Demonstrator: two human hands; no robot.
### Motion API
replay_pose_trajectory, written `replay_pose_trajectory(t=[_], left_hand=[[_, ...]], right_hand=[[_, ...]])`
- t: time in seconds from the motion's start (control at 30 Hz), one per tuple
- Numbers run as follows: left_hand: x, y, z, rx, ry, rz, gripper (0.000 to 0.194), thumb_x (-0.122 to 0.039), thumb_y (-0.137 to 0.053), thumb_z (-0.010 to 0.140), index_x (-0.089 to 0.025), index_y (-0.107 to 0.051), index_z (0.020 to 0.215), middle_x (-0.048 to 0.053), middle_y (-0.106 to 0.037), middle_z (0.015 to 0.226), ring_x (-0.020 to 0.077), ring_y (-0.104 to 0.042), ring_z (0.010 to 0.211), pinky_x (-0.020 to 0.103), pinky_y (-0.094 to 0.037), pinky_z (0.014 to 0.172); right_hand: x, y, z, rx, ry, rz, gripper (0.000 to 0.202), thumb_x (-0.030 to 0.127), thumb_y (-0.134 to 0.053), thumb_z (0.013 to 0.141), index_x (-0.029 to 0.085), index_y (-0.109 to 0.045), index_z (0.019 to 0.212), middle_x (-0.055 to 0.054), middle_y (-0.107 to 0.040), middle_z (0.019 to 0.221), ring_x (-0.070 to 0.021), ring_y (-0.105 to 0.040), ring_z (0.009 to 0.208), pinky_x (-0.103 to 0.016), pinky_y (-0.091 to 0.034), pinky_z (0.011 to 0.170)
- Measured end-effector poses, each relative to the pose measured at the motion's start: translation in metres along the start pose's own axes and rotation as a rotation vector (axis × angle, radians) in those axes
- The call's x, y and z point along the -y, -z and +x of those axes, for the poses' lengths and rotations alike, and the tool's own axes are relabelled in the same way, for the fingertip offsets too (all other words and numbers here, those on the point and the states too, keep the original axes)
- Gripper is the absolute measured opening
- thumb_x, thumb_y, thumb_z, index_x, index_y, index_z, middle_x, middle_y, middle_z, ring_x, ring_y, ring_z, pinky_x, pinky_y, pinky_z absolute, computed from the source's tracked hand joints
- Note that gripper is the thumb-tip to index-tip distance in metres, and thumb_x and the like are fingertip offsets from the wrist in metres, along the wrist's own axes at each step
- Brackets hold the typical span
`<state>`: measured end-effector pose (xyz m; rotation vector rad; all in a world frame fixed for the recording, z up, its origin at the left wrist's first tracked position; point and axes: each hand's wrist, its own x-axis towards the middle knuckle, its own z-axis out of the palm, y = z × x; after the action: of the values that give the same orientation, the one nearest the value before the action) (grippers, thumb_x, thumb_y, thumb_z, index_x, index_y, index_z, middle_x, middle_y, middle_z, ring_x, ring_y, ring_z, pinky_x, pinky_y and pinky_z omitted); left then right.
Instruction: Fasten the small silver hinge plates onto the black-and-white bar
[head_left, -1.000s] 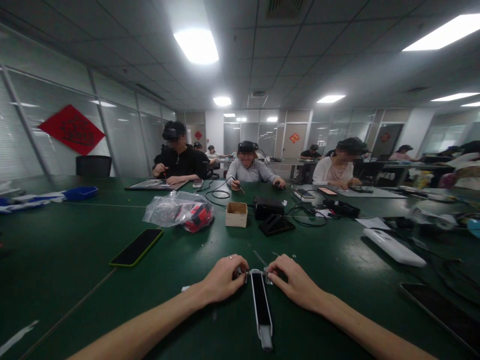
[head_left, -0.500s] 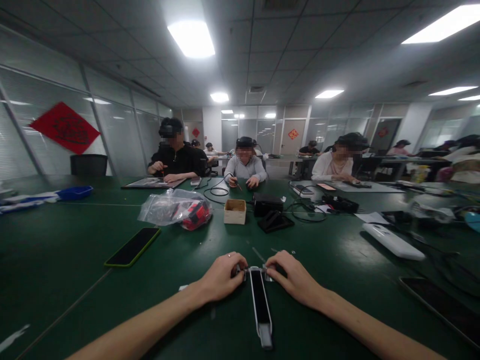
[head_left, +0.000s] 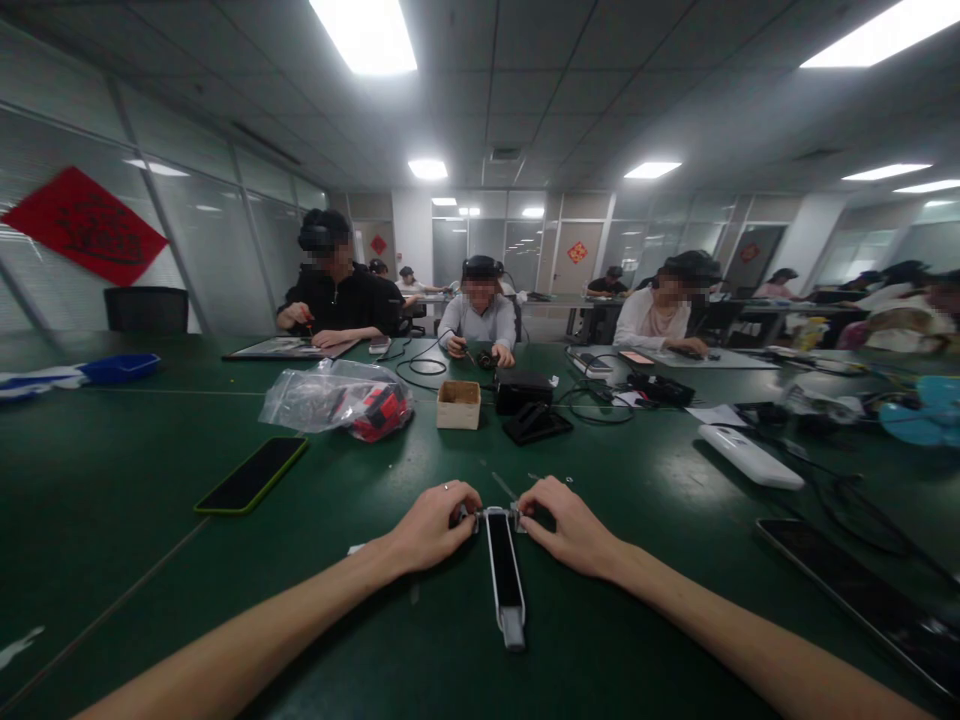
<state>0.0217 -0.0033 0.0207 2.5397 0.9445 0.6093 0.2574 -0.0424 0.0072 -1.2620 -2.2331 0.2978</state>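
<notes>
On the green table in front of me lies a long, narrow device (head_left: 505,565) with a black face, a pale rim and a grey block at its near end. My left hand (head_left: 433,527) is beside its far end on the left, thumb and fingers curled round a small shiny grey piece (head_left: 474,519). Mirroring it on the right, my right hand (head_left: 564,528) pinches another small shiny piece (head_left: 519,519), partly clear. Both pieces sit close against the device's far end. Fingertips cover much of them, so their exact kind is hidden.
Beyond my hands are an open small box (head_left: 458,405), a plastic bag with red-and-black contents (head_left: 375,408) and a black stand (head_left: 537,424). Phones lie left (head_left: 252,475) and right (head_left: 855,590), with a white device (head_left: 750,457) and cables. Co-workers sit across the table.
My view has shifted, so the whole scene sits higher and more to the left. Both hands keep their places beside the device, with little visible finger movement.
</notes>
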Motion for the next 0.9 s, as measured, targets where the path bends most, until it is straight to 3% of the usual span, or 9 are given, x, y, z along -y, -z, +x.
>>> replay_pose_trajectory(t=[0.6,0.8,0.9], left_hand=[[-0.0023,0.0010,0.0005,-0.011,0.001,0.010,0.016,-0.013,-0.052,0.078,-0.017,-0.059,0.092,0.002,-0.060,0.083,0.0141,-0.054,0.070,0.024,-0.044,0.065],[0.0025,-0.0062,-0.0044,-0.027,0.002,0.010,0.015,-0.014,-0.051,0.078,-0.017,-0.059,0.091,0.001,-0.059,0.082,0.0142,-0.054,0.069,0.024,-0.043,0.064],[-0.0003,0.0007,0.0004,-0.063,0.027,0.033,0.017,-0.017,-0.052,0.077,-0.017,-0.058,0.093,0.003,-0.060,0.086,0.0157,-0.054,0.072,0.026,-0.044,0.065]], right_hand=[[0.0003,-0.0013,-0.0014,-0.023,-0.008,0.003,0.011,0.022,-0.050,0.086,0.018,-0.058,0.092,-0.005,-0.058,0.090,-0.0181,-0.052,0.083,-0.033,-0.044,0.074],[0.0027,0.0003,-0.0016,-0.028,-0.037,-0.004,0.012,0.019,-0.049,0.086,0.019,-0.059,0.092,-0.005,-0.057,0.090,-0.0183,-0.051,0.083,-0.034,-0.044,0.074],[0.0055,0.0016,-0.0016,-0.035,-0.045,0.014,0.011,0.018,-0.049,0.085,0.019,-0.059,0.090,-0.005,-0.057,0.090,-0.0184,-0.052,0.083,-0.033,-0.045,0.073]])
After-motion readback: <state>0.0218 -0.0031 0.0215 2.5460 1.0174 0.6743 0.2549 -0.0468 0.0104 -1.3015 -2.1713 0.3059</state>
